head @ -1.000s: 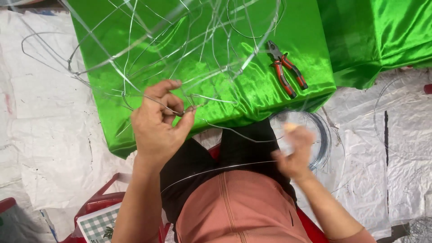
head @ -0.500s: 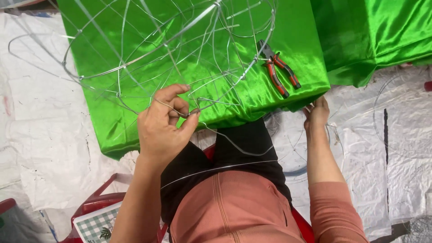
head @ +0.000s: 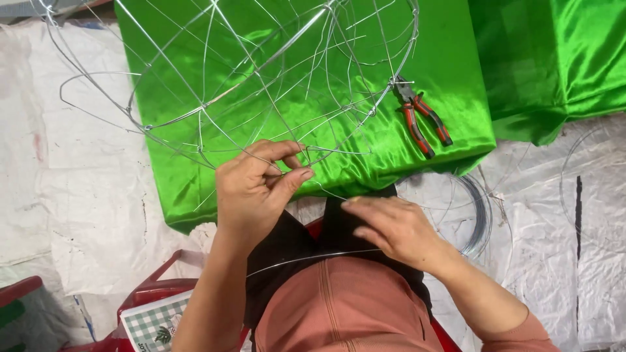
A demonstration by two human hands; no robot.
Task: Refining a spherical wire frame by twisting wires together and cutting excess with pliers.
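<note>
Green satin [head: 417, 78] under wire frame [head: 261, 85]; left hand [head: 257, 189] pinches wire, right hand [head: 394, 228] lies loose.

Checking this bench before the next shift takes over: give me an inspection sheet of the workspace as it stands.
Surface: green satin cloth over a block, white sheeting around it.
Job's things: wire frame of thin wire on the cloth.
Clutter: red-handled pliers on the cloth; wire coil on the sheeting.
Hands: left hand pinches a frame wire; right hand rests on the lap by a loose wire.
Cables: nothing seen.
Surroundings: red plastic stool, checked packet.
</note>
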